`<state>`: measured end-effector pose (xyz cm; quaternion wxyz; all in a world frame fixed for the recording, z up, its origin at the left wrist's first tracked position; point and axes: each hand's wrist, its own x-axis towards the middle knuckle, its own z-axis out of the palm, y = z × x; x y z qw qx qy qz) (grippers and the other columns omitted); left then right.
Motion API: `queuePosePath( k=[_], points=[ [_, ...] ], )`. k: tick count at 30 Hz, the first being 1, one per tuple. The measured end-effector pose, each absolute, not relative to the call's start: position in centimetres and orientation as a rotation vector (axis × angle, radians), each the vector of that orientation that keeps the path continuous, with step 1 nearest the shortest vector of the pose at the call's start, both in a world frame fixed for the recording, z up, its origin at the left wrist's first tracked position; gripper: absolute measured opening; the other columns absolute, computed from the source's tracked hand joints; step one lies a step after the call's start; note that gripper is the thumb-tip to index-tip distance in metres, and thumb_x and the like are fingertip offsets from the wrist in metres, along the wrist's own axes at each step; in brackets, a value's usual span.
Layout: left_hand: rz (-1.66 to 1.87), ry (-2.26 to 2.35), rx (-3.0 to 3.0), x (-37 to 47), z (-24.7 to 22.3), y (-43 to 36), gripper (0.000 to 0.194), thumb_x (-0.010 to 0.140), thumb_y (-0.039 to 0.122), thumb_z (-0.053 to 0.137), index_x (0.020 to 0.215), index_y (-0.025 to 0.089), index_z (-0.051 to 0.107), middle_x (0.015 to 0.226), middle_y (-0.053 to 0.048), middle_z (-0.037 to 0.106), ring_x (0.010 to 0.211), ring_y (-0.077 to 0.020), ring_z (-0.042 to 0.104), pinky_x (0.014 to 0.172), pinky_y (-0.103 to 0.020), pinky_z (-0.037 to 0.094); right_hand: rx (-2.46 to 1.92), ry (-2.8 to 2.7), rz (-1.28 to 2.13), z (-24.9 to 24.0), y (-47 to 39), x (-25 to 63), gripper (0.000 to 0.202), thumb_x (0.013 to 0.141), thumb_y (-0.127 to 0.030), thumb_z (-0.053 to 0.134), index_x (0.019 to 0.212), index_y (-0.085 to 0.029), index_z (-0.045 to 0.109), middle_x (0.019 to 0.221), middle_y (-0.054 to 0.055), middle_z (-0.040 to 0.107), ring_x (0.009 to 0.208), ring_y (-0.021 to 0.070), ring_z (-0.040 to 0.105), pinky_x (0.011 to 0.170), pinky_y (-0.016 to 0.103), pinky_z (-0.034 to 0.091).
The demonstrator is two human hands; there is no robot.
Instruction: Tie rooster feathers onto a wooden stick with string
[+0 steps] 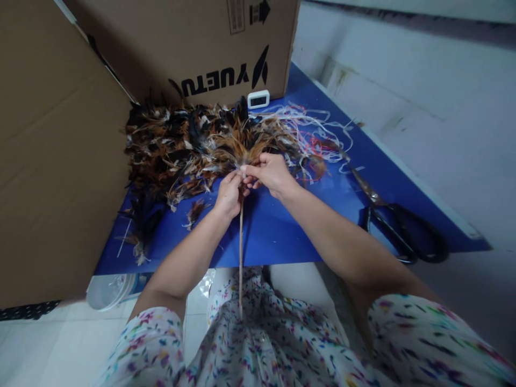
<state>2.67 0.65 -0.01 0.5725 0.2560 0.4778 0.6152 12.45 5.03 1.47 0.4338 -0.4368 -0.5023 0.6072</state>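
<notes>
A thin brown stick runs from between my hands down towards my lap. My left hand is closed around its upper part, just below a fan of brown and black feathers. My right hand pinches at the base of these feathers, its fingertips touching those of my left hand. Behind and to the left lies a wide heap of loose brown, black and pale feathers on the blue table. A small feather tuft lies apart near my left wrist.
Large black-handled scissors lie at the right. Tangled white and red strings are at the back right. A white digital clock stands before a cardboard box. Cardboard also borders the left; a plastic bucket is below.
</notes>
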Motion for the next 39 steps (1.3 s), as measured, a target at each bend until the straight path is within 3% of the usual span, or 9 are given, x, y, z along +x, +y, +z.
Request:
queuePosePath(
  k=[9, 16, 21, 29, 33, 39],
  points=[
    [1.421, 1.157, 0.661, 3.0, 0.3, 0.3, 0.014, 0.090, 0.014, 0.049, 0.078, 0.015, 0.056, 0.059, 0.003, 0.053, 0.050, -0.0062, 0.051, 0.044, -0.017, 0.029, -1.094, -1.267, 1.469, 0.9, 5.3, 12.5, 0.034, 0.067, -0.018, 0.087, 0.066, -0.018, 0.053, 0.049, -0.004, 0.058, 0.043, 0.0108, 0.061, 0.030, 0.015, 0.037],
    [1.415, 1.138, 0.704, 2.8, 0.1, 0.3, 0.012, 0.083, 0.009, 0.051, 0.075, 0.015, 0.058, 0.062, 0.001, 0.057, 0.052, -0.0078, 0.053, 0.045, -0.018, 0.030, -1.129, -1.277, 1.451, 1.3, 5.2, 12.6, 0.031, 0.072, -0.010, 0.081, 0.063, -0.017, 0.053, 0.046, -0.004, 0.057, 0.038, 0.0079, 0.054, 0.030, 0.015, 0.033],
    [1.411, 1.166, 0.748, 2.8, 0.0, 0.4, 0.011, 0.083, 0.011, 0.053, 0.076, 0.015, 0.059, 0.063, 0.001, 0.058, 0.053, -0.0074, 0.053, 0.045, -0.018, 0.031, -1.141, -1.287, 1.450, 1.3, 5.2, 12.7, 0.030, 0.071, -0.014, 0.083, 0.063, -0.017, 0.054, 0.047, -0.003, 0.057, 0.039, 0.0078, 0.053, 0.032, 0.016, 0.031],
    [1.431, 1.155, 0.820, 2.8, -0.1, 0.3, 0.011, 0.089, 0.017, 0.059, 0.079, 0.014, 0.061, 0.072, 0.001, 0.059, 0.055, -0.0046, 0.051, 0.044, -0.018, 0.031, -1.186, -1.260, 1.454, 1.5, 5.2, 12.7, 0.033, 0.070, -0.017, 0.083, 0.059, -0.017, 0.052, 0.046, -0.006, 0.051, 0.036, 0.0032, 0.038, 0.032, 0.017, 0.024],
    [1.421, 1.163, 0.855, 2.9, -0.3, 0.3, 0.018, 0.095, 0.014, 0.051, 0.079, 0.014, 0.059, 0.067, 0.002, 0.055, 0.053, -0.0048, 0.050, 0.044, -0.018, 0.032, -1.186, -1.312, 1.391, 1.2, 5.3, 12.7, 0.028, 0.075, -0.014, 0.075, 0.058, -0.016, 0.053, 0.049, -0.005, 0.054, 0.037, 0.0035, 0.041, 0.035, 0.018, 0.028],
    [1.410, 1.209, 0.824, 3.1, -0.8, 0.5, 0.023, 0.095, 0.017, 0.053, 0.073, 0.014, 0.056, 0.057, 0.004, 0.049, 0.047, -0.0039, 0.042, 0.043, -0.017, 0.026, -1.153, -1.460, 1.223, -0.7, 6.4, 12.7, 0.023, 0.069, -0.023, 0.078, 0.061, -0.016, 0.057, 0.052, -0.004, 0.056, 0.045, 0.0070, 0.048, 0.044, 0.021, 0.037]
  ],
)
